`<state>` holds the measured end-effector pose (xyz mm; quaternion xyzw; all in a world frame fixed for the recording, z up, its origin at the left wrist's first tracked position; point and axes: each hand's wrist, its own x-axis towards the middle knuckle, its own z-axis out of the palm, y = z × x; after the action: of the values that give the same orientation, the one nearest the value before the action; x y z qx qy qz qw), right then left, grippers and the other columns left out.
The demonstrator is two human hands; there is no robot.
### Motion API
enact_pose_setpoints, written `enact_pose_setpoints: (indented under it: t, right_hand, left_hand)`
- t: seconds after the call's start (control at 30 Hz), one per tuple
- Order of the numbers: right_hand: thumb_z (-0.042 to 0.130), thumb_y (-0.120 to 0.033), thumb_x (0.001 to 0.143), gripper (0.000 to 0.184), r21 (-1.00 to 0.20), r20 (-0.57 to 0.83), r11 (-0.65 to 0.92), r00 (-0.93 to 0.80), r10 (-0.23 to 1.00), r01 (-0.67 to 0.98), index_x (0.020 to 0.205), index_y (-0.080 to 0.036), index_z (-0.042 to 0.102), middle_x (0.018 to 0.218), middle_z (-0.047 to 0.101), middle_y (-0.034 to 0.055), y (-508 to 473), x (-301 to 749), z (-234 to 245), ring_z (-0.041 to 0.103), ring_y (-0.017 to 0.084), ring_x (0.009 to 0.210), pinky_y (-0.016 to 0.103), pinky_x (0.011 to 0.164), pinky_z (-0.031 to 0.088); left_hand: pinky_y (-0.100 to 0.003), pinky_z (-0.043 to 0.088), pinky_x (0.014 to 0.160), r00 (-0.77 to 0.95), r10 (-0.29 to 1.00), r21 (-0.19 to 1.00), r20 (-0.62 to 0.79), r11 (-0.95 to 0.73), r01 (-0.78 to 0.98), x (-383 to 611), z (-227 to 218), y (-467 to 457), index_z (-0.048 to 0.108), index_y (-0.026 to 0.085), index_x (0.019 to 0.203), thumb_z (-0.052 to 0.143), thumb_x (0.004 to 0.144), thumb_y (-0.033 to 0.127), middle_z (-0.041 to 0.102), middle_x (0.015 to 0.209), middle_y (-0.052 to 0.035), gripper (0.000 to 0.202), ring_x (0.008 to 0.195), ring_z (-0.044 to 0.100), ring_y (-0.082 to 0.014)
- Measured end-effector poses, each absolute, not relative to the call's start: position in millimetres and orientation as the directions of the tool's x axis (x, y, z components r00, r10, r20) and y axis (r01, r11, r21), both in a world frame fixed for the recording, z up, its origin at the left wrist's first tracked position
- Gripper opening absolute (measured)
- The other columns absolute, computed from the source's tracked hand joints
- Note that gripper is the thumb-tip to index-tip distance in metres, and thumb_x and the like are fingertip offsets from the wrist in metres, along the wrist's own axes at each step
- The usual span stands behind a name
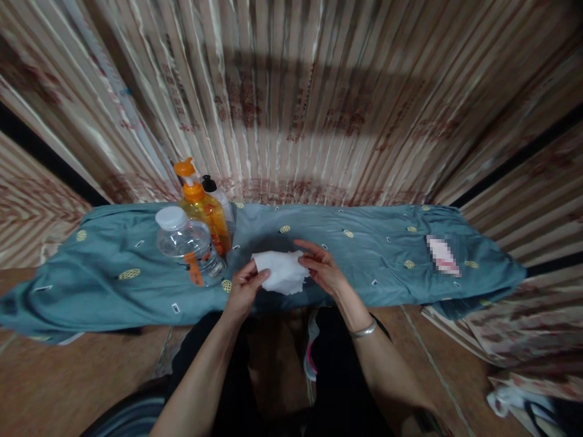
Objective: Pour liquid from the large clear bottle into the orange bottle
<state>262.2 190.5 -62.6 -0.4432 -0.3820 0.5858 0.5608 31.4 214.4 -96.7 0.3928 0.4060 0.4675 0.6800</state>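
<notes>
Between my two hands a white tissue (281, 273) is held up, spread fairly flat, with a ragged lower right edge. My left hand (246, 284) pinches its left side between thumb and fingers. At the right side, my right hand (322, 267) grips the edge with thumb and forefinger, other fingers stretched out. A silver bangle (364, 329) circles the right wrist. To the left of my hands stand a clear plastic bottle (189, 249) with a white cap, an orange pump bottle (207, 212) and, partly hidden behind it, a pale bottle with a black pump (221, 197).
A teal cloth with pineapple prints (364, 273) covers the narrow table. A blurred-out pink and white packet (443, 255) lies at its right. Pleated curtains (291, 121) hang behind and at the sides. Bags (523, 403) lie on the floor at lower right.
</notes>
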Motion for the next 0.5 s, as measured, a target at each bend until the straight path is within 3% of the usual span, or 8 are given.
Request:
enact_pose_setpoints:
  t: [0.1, 0.23, 0.33, 0.43, 0.5]
  right_hand:
    - [0.102, -0.037, 0.067, 0.046, -0.969, -0.05, -0.03, 0.076, 0.996, -0.245, 0.11, -0.026, 0.088, 0.074, 0.071, -0.0041, 189.1, 261.3, -56.0, 0.063, 0.015, 0.07, 0.025, 0.064, 0.048]
    - [0.102, -0.04, 0.066, 0.042, -0.981, 0.004, 0.022, 0.094, 0.996, -0.193, 0.103, -0.026, 0.088, 0.077, 0.073, -0.0034, 183.4, 259.6, -47.9, 0.064, 0.015, 0.073, 0.027, 0.069, 0.05]
    - [0.103, -0.039, 0.066, 0.046, -0.981, 0.025, 0.041, 0.085, 0.996, -0.188, 0.107, -0.027, 0.087, 0.088, 0.079, -0.0014, 177.6, 261.0, -40.8, 0.067, 0.017, 0.081, 0.029, 0.075, 0.055]
    - [0.106, -0.036, 0.064, 0.053, -0.983, 0.06, 0.076, 0.096, 0.994, -0.169, 0.112, -0.028, 0.086, 0.099, 0.081, 0.0009, 172.6, 263.9, -33.3, 0.07, 0.02, 0.091, 0.03, 0.082, 0.057]
    - [0.106, -0.034, 0.064, 0.054, -0.984, 0.075, 0.091, 0.112, 0.991, -0.152, 0.113, -0.028, 0.085, 0.099, 0.08, 0.0011, 170.0, 265.3, -29.2, 0.07, 0.021, 0.093, 0.031, 0.083, 0.058]
  left_hand:
    - [-0.049, 0.066, 0.095, 0.197, 0.973, 0.939, -0.121, 0.176, -0.296, 28.8, -92.8, 209.5, 0.076, 0.017, 0.128, 0.082, 0.103, 0.039, 0.077, 0.128, -0.0108, 0.034, 0.109, 0.077, -0.0263]
    - [-0.047, 0.064, 0.095, 0.089, 0.996, 0.956, -0.031, 0.055, -0.288, 26.9, -82.7, 205.8, 0.086, 0.019, 0.1, 0.106, 0.07, 0.048, 0.082, 0.099, -0.0053, 0.047, 0.092, 0.077, -0.0253]
    - [-0.048, 0.063, 0.098, 0.023, 0.999, 0.961, 0.04, -0.032, -0.273, 28.1, -73.3, 201.3, 0.09, 0.024, 0.096, 0.11, 0.055, 0.05, 0.083, 0.107, -0.007, 0.053, 0.102, 0.077, -0.03]
    - [-0.047, 0.063, 0.099, -0.035, 0.993, 0.965, 0.111, -0.116, -0.237, 29.8, -66.4, 196.9, 0.091, 0.027, 0.088, 0.11, 0.052, 0.045, 0.079, 0.12, -0.0083, 0.044, 0.117, 0.074, -0.0336]
    - [-0.047, 0.064, 0.1, -0.065, 0.986, 0.963, 0.153, -0.163, -0.213, 30.2, -63.0, 195.3, 0.089, 0.029, 0.081, 0.109, 0.055, 0.045, 0.075, 0.12, -0.0081, 0.036, 0.118, 0.072, -0.0339]
